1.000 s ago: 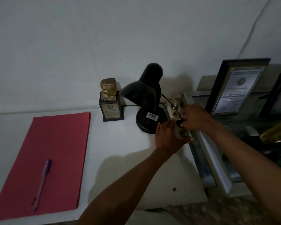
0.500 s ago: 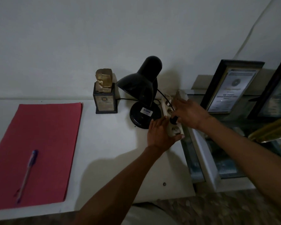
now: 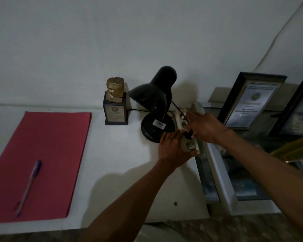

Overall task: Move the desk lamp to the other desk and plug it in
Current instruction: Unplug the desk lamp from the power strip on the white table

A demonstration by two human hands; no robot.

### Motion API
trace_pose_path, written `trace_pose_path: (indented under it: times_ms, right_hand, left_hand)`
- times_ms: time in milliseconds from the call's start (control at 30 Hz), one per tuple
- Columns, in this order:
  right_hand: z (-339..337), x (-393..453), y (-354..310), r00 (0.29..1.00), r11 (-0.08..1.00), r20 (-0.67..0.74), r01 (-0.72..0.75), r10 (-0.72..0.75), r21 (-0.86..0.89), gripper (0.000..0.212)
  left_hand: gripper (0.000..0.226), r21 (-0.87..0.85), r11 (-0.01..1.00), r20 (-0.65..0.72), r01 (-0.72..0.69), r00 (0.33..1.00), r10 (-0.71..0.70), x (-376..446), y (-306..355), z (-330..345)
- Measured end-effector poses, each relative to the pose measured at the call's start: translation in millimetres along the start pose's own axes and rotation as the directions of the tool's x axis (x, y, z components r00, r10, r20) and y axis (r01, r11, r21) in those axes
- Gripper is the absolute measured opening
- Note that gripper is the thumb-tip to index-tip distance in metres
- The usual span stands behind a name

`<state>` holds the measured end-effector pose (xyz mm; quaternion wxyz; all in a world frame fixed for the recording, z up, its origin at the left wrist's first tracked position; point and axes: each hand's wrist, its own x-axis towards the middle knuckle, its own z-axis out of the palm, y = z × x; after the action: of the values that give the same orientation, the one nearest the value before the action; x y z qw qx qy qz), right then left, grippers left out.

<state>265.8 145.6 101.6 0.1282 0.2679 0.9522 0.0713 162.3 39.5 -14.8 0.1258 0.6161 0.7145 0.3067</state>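
A black desk lamp (image 3: 155,102) stands unlit on the white desk (image 3: 115,154), near the desk's right edge by the wall. Its black cord runs from the stem to a black plug (image 3: 188,135). My right hand (image 3: 205,127) grips that plug over a white power strip (image 3: 185,137) lying along the desk's right edge. My left hand (image 3: 173,150) holds the near end of the strip, fingers wrapped around it. One empty socket shows just below the plug. Whether the plug is fully seated is hidden by my fingers.
A small gold bust trophy (image 3: 115,102) on a dark base stands left of the lamp. A red folder (image 3: 40,161) with a pen (image 3: 29,186) lies at the desk's left. Right of the desk, a lower glass-topped cabinet (image 3: 222,180) carries framed certificates (image 3: 250,102).
Both hands stay on the plug and strip; the plug sits slightly lower on the strip. The camera view has shifted a little. The lamp has not moved.
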Motion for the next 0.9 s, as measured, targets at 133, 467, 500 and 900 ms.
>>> trace_pose_path:
  times_ms: [133, 467, 500, 900]
  right_hand:
    - [3, 0, -3, 0.990, 0.968, 0.050, -0.137, 0.129, 0.213, 0.033]
    - [-22, -11, -3, 0.928, 0.667, 0.149, -0.351, 0.341, 0.658, 0.009]
    - [-19, -13, -5, 0.927, 0.663, 0.142, -0.351, 0.348, 0.662, 0.010]
    - [-10, -21, -11, 0.977, 0.738, -0.123, -0.046, 0.173, 0.674, 0.022]
  left_hand:
    - [0.096, -0.010, 1.000, 0.014, 0.013, 1.000, -0.013, 0, -1, 0]
    - [0.100, -0.106, 0.992, 0.069, 0.063, 0.996, -0.055, 1, 1, -3]
    - [0.100, -0.133, 0.989, 0.100, 0.062, 0.994, -0.049, 1, 0, -6]
    - [0.032, -0.458, 0.885, 0.028, -0.082, 0.994, 0.107, 12, 0, -88]
